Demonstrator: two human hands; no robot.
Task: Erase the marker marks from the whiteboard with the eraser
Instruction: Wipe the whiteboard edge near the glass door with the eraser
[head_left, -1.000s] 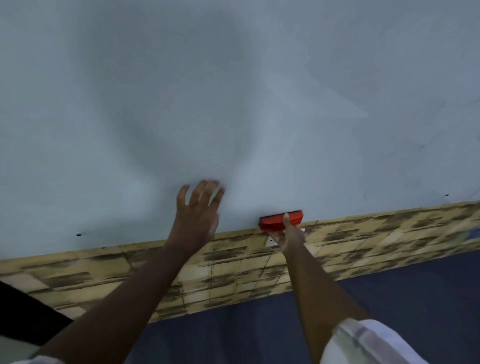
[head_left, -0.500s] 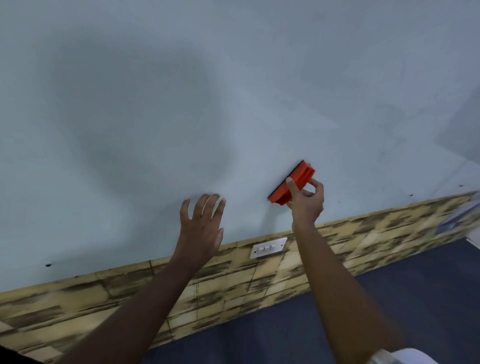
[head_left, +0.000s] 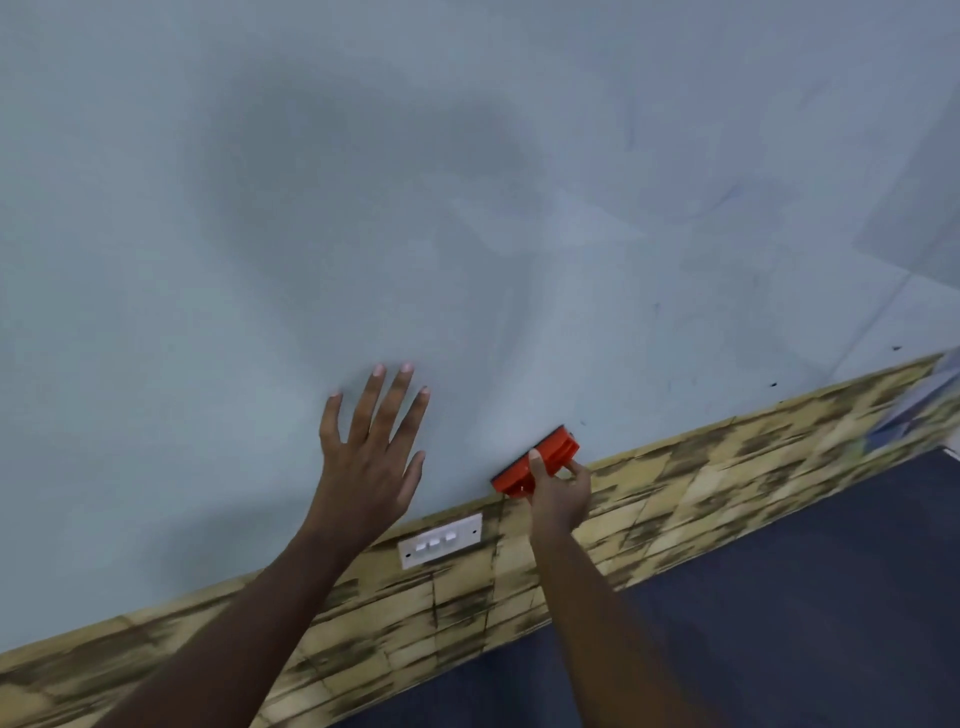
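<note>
The whiteboard is a large pale grey-blue surface filling most of the view, with only faint smudges and a few small dark specks at the right. My right hand grips the orange eraser, which is tilted and pressed against the board just above its lower edge. My left hand lies flat on the board with fingers spread, to the left of the eraser.
Below the board runs a strip of yellow-brown brick-pattern wall with a white switch plate under my left hand. A dark blue floor lies at the lower right.
My right hand has carried the eraser down from mid-board to the board's lower edge. My left hand stays flat on the board, fingers spread a little wider.
</note>
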